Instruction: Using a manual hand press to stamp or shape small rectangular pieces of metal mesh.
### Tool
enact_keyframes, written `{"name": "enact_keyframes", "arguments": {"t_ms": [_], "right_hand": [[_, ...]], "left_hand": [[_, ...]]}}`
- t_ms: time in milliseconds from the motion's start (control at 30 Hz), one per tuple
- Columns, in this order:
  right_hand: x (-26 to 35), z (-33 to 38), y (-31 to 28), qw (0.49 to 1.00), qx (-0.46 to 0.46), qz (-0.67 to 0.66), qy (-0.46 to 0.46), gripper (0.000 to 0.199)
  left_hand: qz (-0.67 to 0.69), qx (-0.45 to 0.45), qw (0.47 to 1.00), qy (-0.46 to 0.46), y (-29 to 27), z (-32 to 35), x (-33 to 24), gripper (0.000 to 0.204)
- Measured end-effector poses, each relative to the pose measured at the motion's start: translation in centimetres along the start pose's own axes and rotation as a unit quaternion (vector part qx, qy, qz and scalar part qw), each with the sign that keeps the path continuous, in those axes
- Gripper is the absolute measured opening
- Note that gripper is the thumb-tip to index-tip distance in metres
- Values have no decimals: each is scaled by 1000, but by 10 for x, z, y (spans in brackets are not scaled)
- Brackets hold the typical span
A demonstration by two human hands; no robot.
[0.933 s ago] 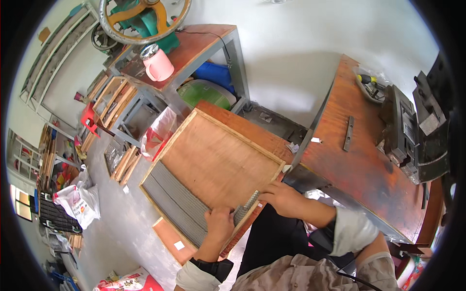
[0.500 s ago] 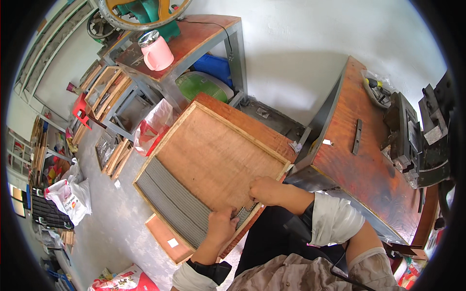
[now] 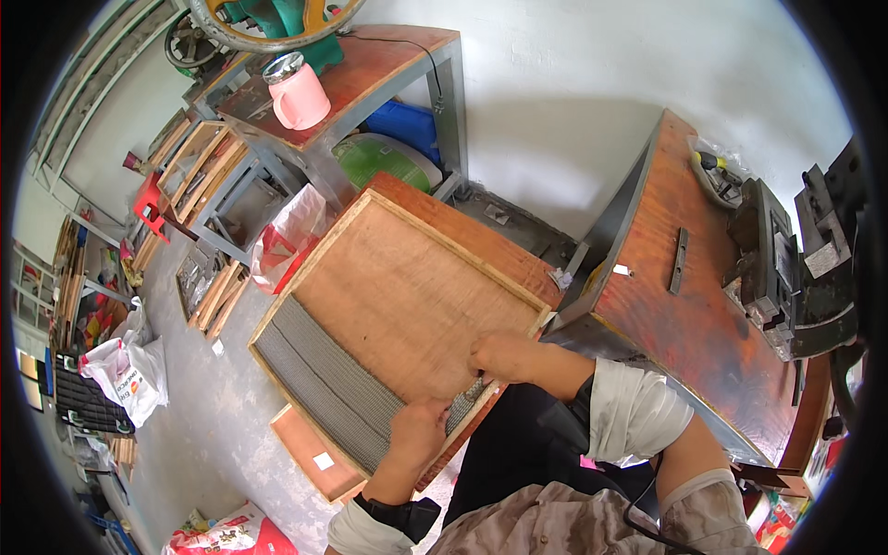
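Observation:
A shallow wooden tray [image 3: 435, 239] with a bare plywood bottom lies tilted across a reddish-brown bench. Tight rows of small grey pieces [image 3: 319, 370] fill its left strip; their kind is too small to tell. My left hand [image 3: 418, 433] rests over the near end of these rows, its fingers curled and pressed together. At the near right corner my right hand [image 3: 504, 359] is closed, fingertips down at the end of a short grey row [image 3: 465, 404] that runs between both hands along the near rim. What either hand pinches is hidden by the fingers.
A wooden box [image 3: 314, 453] with a white label sits below the tray's left side. To the right stands a brown-topped bench [image 3: 647, 305] with a metal bar and heavy dark machine. Behind, a pink mug [image 3: 298, 94] stands on another table. Plastic bags [image 3: 134, 375] lie on the floor.
Both hands stay at the tray's near edge, with their fingers shifted slightly. The short grey row between them now shows more plainly. The whole view has moved a little.

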State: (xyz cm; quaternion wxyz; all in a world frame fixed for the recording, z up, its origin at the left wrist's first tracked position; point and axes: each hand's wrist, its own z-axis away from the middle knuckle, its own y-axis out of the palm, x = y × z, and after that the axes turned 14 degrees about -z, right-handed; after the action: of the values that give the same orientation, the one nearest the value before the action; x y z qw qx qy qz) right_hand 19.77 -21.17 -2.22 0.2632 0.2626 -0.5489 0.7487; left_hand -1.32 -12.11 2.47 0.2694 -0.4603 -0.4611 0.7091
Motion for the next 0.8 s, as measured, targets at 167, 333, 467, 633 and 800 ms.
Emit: {"name": "enact_keyframes", "arguments": {"t_ms": [167, 333, 467, 633, 800], "right_hand": [[11, -4, 6, 997, 11, 76, 30, 14], [13, -11, 4, 984, -171, 20, 54, 16], [36, -29, 20, 966, -245, -24, -81, 15], [48, -33, 35, 984, -88, 6, -152, 16], [53, -19, 5, 999, 6, -40, -9, 18]], "left_hand": [[-1, -32, 999, -14, 8, 6, 3, 14], [-103, -127, 986, 39, 7, 17, 3, 20], [-72, -109, 991, 36, 11, 19, 2, 24], [-20, -265, 964, 21, 18, 16, 8, 28], [26, -121, 991, 56, 9, 5, 21, 28]]}}
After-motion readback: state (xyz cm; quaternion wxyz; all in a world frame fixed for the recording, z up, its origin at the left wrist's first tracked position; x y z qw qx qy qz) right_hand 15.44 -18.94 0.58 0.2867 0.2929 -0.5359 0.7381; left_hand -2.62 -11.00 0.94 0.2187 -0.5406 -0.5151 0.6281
